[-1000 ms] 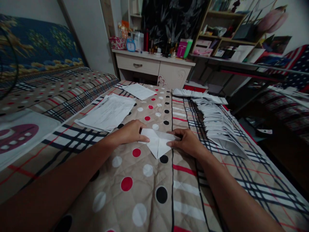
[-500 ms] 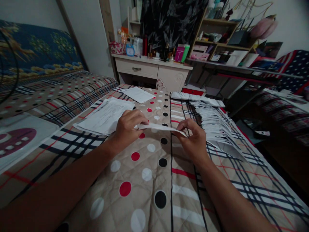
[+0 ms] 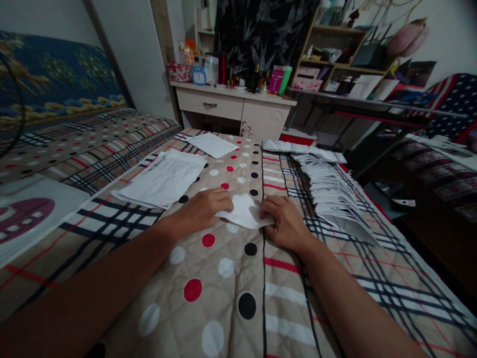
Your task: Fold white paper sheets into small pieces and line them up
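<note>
A small white sheet of paper (image 3: 244,211) lies between my hands, low over the patterned bedspread (image 3: 208,308). My left hand (image 3: 208,206) grips its left edge, fingers curled and thumb tucked out of sight. At the right edge, my right hand (image 3: 285,219) has its fingers closed on the same paper. To the left of my left hand rests a pile of printed sheets (image 3: 164,179). Beyond it is a smaller stack of white paper (image 3: 212,144). Right of my right hand, a long fanned row of folded papers (image 3: 331,191) runs along the bed.
Another row of folded papers (image 3: 303,150) lies across the bed's far end. A white dresser (image 3: 208,104) carrying bottles and boxes stands behind. Shelves and a desk (image 3: 335,94) are at the right. A clear plastic case with a purple design (image 3: 28,219) sits at the left.
The paper has come down from a raised, edge-on position to face up near the bedspread. Both hands lowered with it, and the right hand turned knuckles up.
</note>
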Tool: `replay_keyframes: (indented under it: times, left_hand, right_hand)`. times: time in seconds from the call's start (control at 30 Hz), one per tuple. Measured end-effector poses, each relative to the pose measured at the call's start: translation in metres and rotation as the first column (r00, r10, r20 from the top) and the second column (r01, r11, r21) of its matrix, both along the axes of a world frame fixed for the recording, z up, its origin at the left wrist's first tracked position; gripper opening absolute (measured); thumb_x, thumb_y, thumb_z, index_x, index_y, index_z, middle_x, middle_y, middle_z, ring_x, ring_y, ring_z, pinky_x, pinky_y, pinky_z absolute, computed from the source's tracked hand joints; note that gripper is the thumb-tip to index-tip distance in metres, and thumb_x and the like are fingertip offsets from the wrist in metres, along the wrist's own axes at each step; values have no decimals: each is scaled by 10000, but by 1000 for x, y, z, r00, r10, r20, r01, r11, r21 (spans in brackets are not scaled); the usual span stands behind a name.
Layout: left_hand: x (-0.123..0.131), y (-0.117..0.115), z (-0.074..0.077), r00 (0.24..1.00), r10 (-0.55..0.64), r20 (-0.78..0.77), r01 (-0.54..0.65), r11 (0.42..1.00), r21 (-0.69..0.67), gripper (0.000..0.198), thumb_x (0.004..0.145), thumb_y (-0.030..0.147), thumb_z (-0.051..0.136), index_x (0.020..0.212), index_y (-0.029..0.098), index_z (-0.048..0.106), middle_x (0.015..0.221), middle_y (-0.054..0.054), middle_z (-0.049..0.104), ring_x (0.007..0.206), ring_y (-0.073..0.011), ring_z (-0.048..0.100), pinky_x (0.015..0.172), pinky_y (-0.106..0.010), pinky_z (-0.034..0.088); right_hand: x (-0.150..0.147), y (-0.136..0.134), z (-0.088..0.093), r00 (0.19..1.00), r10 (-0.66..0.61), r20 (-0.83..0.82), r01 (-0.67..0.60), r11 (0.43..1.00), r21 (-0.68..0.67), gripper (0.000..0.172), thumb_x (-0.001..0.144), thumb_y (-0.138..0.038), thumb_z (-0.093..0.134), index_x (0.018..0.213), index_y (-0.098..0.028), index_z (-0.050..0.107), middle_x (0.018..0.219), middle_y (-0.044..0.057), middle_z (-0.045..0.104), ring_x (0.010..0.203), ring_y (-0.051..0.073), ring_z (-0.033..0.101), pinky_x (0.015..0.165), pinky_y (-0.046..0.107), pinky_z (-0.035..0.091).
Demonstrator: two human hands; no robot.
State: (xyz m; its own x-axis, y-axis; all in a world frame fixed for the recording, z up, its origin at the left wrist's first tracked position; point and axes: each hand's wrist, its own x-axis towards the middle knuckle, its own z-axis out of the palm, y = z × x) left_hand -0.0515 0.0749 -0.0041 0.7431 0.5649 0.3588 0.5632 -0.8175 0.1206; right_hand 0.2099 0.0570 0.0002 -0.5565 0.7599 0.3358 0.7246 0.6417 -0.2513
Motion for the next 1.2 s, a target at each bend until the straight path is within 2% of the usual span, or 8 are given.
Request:
replay_keyframes:
  times: [0.1,0.17,0.27,0.37,0.47,0.73,1.0,1.2]
  left_hand:
    - [-1,0,-1,998,33,54,-25,990,-142,179,781,90,583,903,197,657,982,-45,648,946,-183,588,837,-296,447]
    - [-1,1,-1,993,57,101,-34,976,-214,114,810,168,617,902,196,679,959,-43,652,909,-176,595,820,-294,455]
    - [0,4,-2,975,86,207,-18,951,-307,127,870,265,602,868,189,704,891,-42,661,835,-155,601,769,-280,456]
    - [0,7,-4,953,135,273,-31,935,-353,198,892,281,571,789,166,694,826,-39,658,772,-141,592,713,-267,443]
    - [0,10,-7,944,207,258,-102,924,-369,237,883,294,566,718,154,662,751,-22,627,689,-126,560,655,-258,416]
    - [-2,12,-9,927,322,194,-244,908,-341,253,823,328,612,638,155,606,659,11,551,597,-105,488,582,-247,343]
    - [-2,12,-9,923,356,146,-293,896,-333,284,815,322,624,598,157,546,647,13,528,592,-106,474,583,-253,318]
    - [-2,12,-12,923,357,146,-295,897,-329,260,810,331,637,629,160,563,673,5,542,613,-117,491,599,-257,336]
  right_hand:
    - [3,0,-1,998,25,-63,-28,998,-57,130,679,-181,610,807,-193,624,892,61,625,898,237,573,844,369,389]
    - [5,3,-3,983,47,-177,-66,992,-108,75,767,-263,619,787,-193,630,865,55,627,862,221,577,820,356,410]
    - [7,7,-7,935,28,-354,-105,974,-201,167,839,-319,597,738,-190,626,792,42,627,782,191,578,756,328,435]
    - [7,9,-10,915,-51,-400,-57,966,-252,208,843,-300,589,668,-189,602,728,29,607,720,174,563,701,309,438]
    - [7,10,-13,912,-129,-388,26,965,-261,239,840,-295,578,624,-194,566,691,15,581,686,164,545,674,295,432]
    - [10,11,-17,890,-275,-363,185,947,-262,135,766,-274,608,654,-197,600,736,23,634,725,180,583,718,304,455]
    - [14,13,-16,899,-199,-390,84,953,-292,96,689,-179,588,595,-198,584,779,39,645,764,192,594,755,326,470]
    - [11,14,-16,821,-210,-531,-34,910,-412,145,718,-328,677,670,-192,689,842,57,655,816,202,601,790,350,467]
